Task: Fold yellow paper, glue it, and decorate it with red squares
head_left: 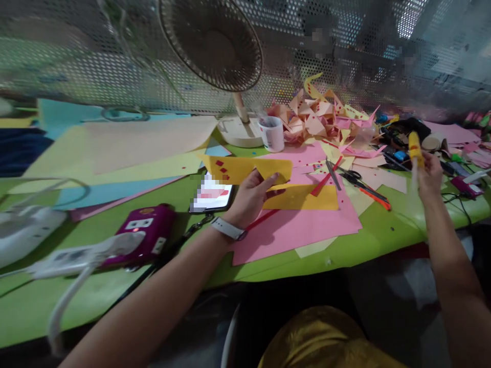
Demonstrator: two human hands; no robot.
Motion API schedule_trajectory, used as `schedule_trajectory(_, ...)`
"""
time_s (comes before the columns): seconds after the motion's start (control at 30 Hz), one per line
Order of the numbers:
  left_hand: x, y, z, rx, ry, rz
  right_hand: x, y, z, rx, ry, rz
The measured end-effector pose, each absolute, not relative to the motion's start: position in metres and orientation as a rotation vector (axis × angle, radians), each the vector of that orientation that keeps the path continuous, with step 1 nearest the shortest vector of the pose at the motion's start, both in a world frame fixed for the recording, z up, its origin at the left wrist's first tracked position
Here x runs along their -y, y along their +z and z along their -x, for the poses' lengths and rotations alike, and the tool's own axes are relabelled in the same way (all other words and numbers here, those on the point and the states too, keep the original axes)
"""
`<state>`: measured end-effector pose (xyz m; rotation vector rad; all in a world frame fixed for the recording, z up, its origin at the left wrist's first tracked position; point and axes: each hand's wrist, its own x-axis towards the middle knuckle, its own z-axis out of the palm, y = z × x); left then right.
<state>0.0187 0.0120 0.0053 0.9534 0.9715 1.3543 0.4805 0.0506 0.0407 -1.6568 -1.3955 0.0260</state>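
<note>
A perforated metal wall [95, 66] stands behind the green surface [368, 250]; light [408, 23] shows through its holes; the floor [376, 301] is dark.

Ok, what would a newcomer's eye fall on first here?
Probably the big heap of pink and peach paper pieces at the back, right of the fan. Nearer, the left hand holds a bright yellow paper with red marks above the green table. Far right, the right hand grips a blurred yellow object.
</note>
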Motion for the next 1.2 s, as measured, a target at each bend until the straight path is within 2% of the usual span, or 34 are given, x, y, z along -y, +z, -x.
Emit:
schedule_trajectory(0.1, -0.011, 0.005, -0.02, -0.967, 1.35, -0.997, -0.051, 0.051, -0.432, 1.249, 0.502, 1.311)
schedule_trajectory(0.2, -0.008, 0.006, -0.021, -0.957, 1.362, -1.002, -0.046, 0.057, -0.37, 1.236, 0.852, 1.183)
schedule_trajectory(0.37, -0.004, 0.007, -0.023, -0.929, 1.339, -0.998, -0.032, 0.06, -0.28, 1.472, 1.171, 1.035)
schedule_trajectory(0.6, 0.001, 0.005, -0.026, -0.917, 1.274, -1.053, -0.007, 0.052, -0.222, 1.683, 1.282, 1.044)
schedule_trajectory(1.2, 0.001, 0.0, -0.031, -0.855, 1.296, -1.025, -0.003, 0.031, -0.227, 1.746, 1.286, 1.088)
